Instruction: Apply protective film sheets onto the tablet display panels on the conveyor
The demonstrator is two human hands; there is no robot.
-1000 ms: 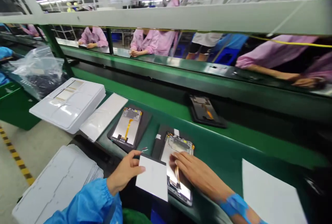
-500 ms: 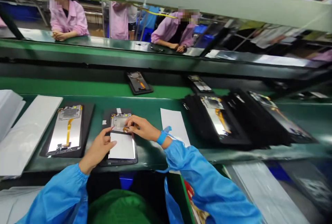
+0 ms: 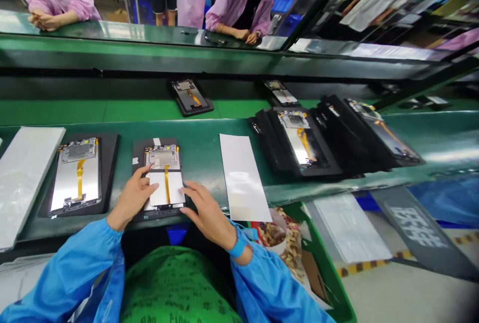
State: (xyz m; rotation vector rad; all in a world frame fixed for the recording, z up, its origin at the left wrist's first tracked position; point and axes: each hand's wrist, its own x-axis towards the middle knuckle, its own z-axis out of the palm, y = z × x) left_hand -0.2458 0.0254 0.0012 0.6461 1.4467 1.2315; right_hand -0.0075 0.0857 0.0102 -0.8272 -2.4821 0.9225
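Note:
An opened tablet [image 3: 163,156] lies on a dark pad in front of me, its circuit board at the top. An orange ribbon cable [image 3: 166,186] runs down over a white sheet [image 3: 156,194] on its lower part. My left hand [image 3: 132,194] rests at the tablet's left side, thumb and index finger apart, fingertips touching it. At the lower right edge, my right hand [image 3: 210,214] has its fingers spread, the tips touching the sheet and the tablet's edge. Neither hand is closed round anything.
Another opened tablet [image 3: 77,176] lies left, beside stacked white sheets [image 3: 32,173]. A white card [image 3: 245,178] lies right, before stacked dark tablets [image 3: 299,151]. Two tablets sit on the green belt [image 3: 138,109]. A green bin [image 3: 339,288] stands below right. People sit across.
My right hand has moved from the circuit board down to the tablet's lower right edge. The orange cable now lies straight over the white sheet. The camera view has shifted and shows more below.

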